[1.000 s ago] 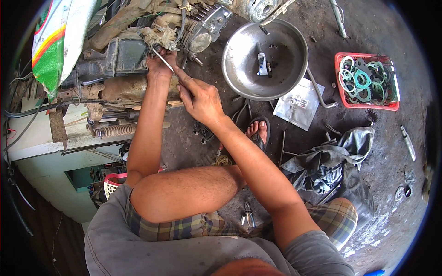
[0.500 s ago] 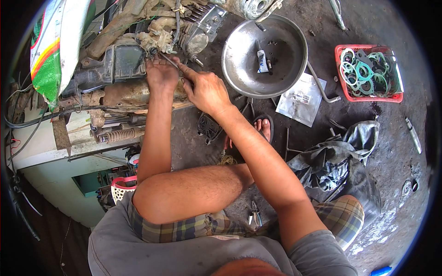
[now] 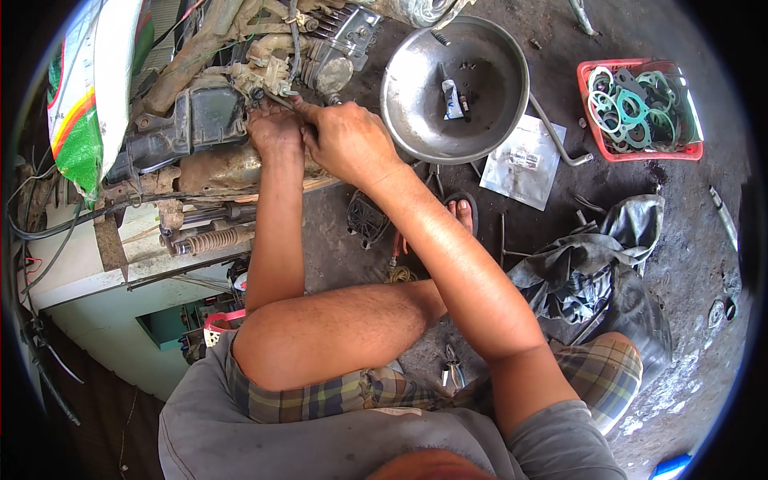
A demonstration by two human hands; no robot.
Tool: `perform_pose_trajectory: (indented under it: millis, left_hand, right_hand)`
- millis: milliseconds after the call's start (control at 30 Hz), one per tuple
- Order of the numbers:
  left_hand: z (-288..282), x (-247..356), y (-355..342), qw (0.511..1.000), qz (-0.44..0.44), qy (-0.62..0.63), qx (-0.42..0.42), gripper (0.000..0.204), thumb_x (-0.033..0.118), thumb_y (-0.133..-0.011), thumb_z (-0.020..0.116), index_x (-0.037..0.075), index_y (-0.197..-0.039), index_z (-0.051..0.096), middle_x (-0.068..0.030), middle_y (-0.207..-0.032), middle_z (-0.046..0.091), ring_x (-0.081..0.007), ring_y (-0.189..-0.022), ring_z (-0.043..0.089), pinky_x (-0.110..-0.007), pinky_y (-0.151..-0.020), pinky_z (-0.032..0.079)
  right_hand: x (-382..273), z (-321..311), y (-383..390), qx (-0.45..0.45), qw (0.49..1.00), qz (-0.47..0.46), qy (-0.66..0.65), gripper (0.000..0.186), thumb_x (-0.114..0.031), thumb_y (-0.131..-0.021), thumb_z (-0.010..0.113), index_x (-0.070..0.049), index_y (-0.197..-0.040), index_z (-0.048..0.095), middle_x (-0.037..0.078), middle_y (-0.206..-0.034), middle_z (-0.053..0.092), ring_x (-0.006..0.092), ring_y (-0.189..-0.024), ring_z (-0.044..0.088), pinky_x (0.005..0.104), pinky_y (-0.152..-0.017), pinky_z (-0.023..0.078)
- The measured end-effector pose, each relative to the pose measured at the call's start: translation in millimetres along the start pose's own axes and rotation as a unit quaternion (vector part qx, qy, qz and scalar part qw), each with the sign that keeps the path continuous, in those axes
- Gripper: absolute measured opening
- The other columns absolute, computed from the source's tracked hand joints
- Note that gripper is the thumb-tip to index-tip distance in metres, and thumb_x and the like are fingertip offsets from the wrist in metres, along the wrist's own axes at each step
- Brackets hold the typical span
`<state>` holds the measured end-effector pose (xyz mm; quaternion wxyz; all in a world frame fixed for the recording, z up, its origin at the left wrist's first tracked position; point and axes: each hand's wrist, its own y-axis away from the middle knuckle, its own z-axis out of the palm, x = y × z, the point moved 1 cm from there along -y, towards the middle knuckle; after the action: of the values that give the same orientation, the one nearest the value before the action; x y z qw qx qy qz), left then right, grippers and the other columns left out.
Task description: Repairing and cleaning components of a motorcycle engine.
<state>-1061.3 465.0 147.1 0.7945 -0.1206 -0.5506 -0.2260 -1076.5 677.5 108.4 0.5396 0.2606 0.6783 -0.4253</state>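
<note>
My left hand (image 3: pixel 276 132) is palm up against a dirty carburetor-like engine part (image 3: pixel 268 68), beside a black plastic housing (image 3: pixel 210 112). Its fingers curl in at the part, and what they grip is hidden. My right hand (image 3: pixel 352 144) is closed round a thin metal rod-like tool (image 3: pixel 280 102). The tool's tip points left, over the left fingers and toward the same part. Most of the tool is covered by the right hand. A finned engine cylinder (image 3: pixel 340 48) lies just beyond my right hand.
A round metal basin (image 3: pixel 416 132) holds a small tube and bits. Right of it are a silver packet (image 3: pixel 524 164), a bent metal bar (image 3: pixel 556 144) and a red basket (image 3: pixel 640 154) of gaskets. A dark cloth (image 3: pixel 592 256) and pliers (image 3: pixel 454 368) lie on the floor.
My right hand has moved slightly left and up, closer to my left hand, and less of the tool shows. The whole view has shifted a little.
</note>
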Motion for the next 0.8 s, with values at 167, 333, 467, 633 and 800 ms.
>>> perform_pose_trajectory:
  millis: [167,333,467,633,800]
  left_hand:
    - [0.7,0.5,23.4,0.999,-0.013,-0.043,-0.025,0.044,0.039,-0.107,0.031,0.006,-0.124,0.053,-0.0123,-0.129,0.059,-0.0283,-0.119,0.055,-0.047,-0.102,0.044]
    - [-7.7,-9.7,64.3,0.987,-0.006,-0.138,-0.082,0.041,0.034,-0.109,0.030,0.006,-0.126,0.056,-0.0116,-0.117,0.065,-0.0274,-0.109,0.062,-0.043,-0.097,0.049]
    - [-19.6,-42.1,97.8,0.944,0.058,-0.288,-0.152,0.037,0.030,-0.108,0.038,0.002,-0.122,0.059,-0.0098,-0.109,0.066,-0.0229,-0.101,0.064,-0.038,-0.095,0.050]
    - [-27.5,-29.7,72.7,0.923,0.032,-0.356,-0.143,0.034,0.024,-0.105,0.044,0.003,-0.131,0.053,-0.0087,-0.122,0.062,-0.0212,-0.112,0.060,-0.039,-0.099,0.046]
    - [-24.2,-8.2,41.9,0.967,0.048,-0.180,-0.173,0.048,0.027,-0.106,0.039,0.002,-0.147,0.037,-0.0110,-0.150,0.043,-0.0212,-0.141,0.035,-0.043,-0.117,0.027]
  right_hand:
    - [0.1,-0.1,-1.1,0.018,1.000,-0.009,-0.017,0.034,-0.023,-0.091,0.061,-0.014,-0.122,0.071,0.023,-0.078,0.069,0.0424,-0.077,0.069,0.0512,-0.076,0.057]
    - [-1.9,2.3,1.0,0.032,0.998,-0.003,-0.049,0.029,-0.024,-0.090,0.063,-0.010,-0.113,0.073,0.023,-0.080,0.070,0.0418,-0.078,0.069,0.0504,-0.077,0.057]
    - [-1.5,0.3,0.4,0.020,1.000,0.002,-0.009,0.028,-0.025,-0.090,0.064,-0.009,-0.111,0.074,0.024,-0.083,0.071,0.0415,-0.080,0.070,0.0499,-0.077,0.057]
    - [1.4,-5.0,-4.5,0.019,1.000,-0.005,0.008,0.027,-0.025,-0.089,0.065,-0.011,-0.110,0.075,0.023,-0.085,0.071,0.0416,-0.083,0.070,0.0498,-0.080,0.057]
    - [5.0,-6.2,-8.2,0.004,0.998,0.004,-0.056,0.029,-0.023,-0.090,0.063,-0.014,-0.115,0.075,0.023,-0.091,0.072,0.0420,-0.089,0.069,0.0494,-0.085,0.055]
